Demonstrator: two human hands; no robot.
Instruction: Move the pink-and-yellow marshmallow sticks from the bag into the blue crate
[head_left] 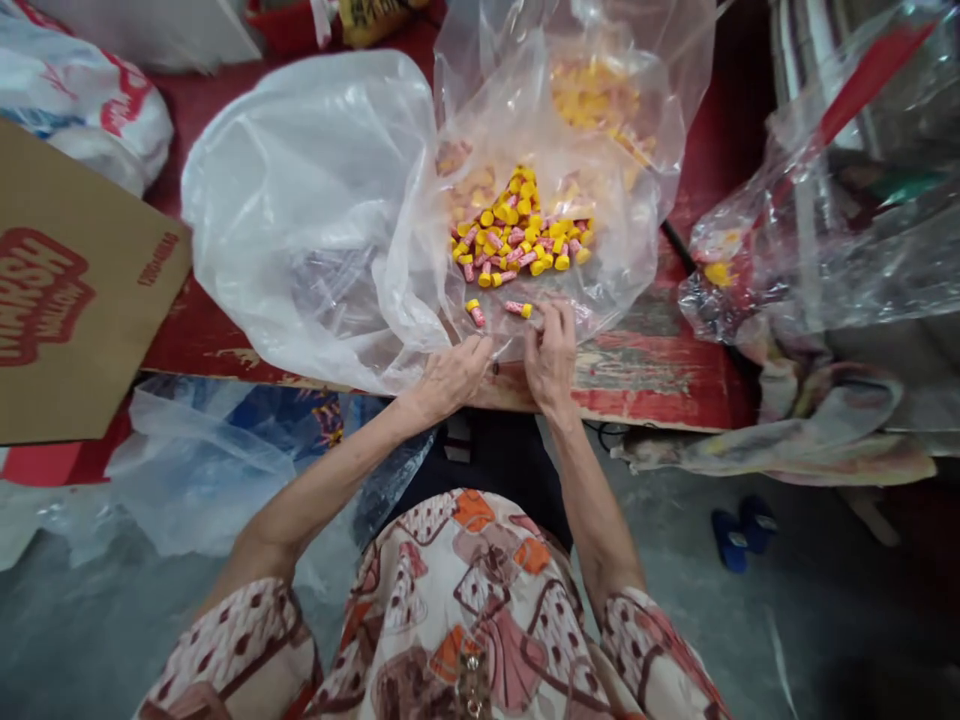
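My left hand (pixel 459 372) rests at the table's front edge beside a milky plastic bag (pixel 307 130), its fingers pressed together. What they hold, if anything, is hidden. Just beyond its fingertips lies a small pink tube with a yellow cap (pixel 475 312). My right hand (pixel 553 350) is bent over the table edge, with a gap between thumb and fingers. Its fingertips are close to the yellow cap of another pink tube (pixel 517 309); contact cannot be made out. Behind both hands, a pile of such tubes (pixel 517 235) spreads over a clear plastic bag (pixel 630 230).
Clear plastic pieces (pixel 337 285) show inside the milky bag. A cardboard box (pixel 82 290) stands at the left. Crumpled clear plastic (pixel 847 250) and a stained cloth (pixel 795 455) are at the right. Blue slippers (pixel 739 535) lie on the floor.
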